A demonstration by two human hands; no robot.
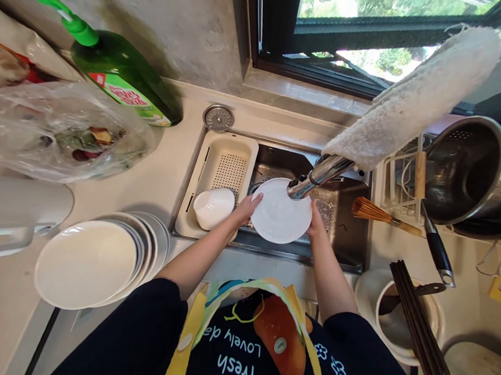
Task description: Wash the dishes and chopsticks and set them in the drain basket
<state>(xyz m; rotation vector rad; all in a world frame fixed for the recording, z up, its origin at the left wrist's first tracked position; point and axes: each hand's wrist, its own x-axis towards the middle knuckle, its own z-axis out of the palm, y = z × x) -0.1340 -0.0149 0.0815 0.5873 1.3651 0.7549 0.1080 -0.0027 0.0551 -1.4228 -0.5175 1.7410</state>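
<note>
Between my two hands a white plate (280,220) is held over the metal sink (348,237), under the end of the chrome faucet (318,179). My left hand (246,208) grips its left rim, thumb on top and the other fingers hidden beneath. On the opposite rim my right hand (315,220) is closed, most of its fingers out of sight under the plate. Left of the plate, a white bowl (216,208) lies tipped on its side in the cream draining basket (252,148). Whether water runs from the faucet I cannot make out.
Stacked plates (87,263) stand on the left counter, near a green soap bottle (126,74) and a plastic bag (64,138). A white cloth (419,95) wraps the faucet. To the right are a brush (375,211), a metal pot (465,171) and dark chopsticks (420,319) across containers.
</note>
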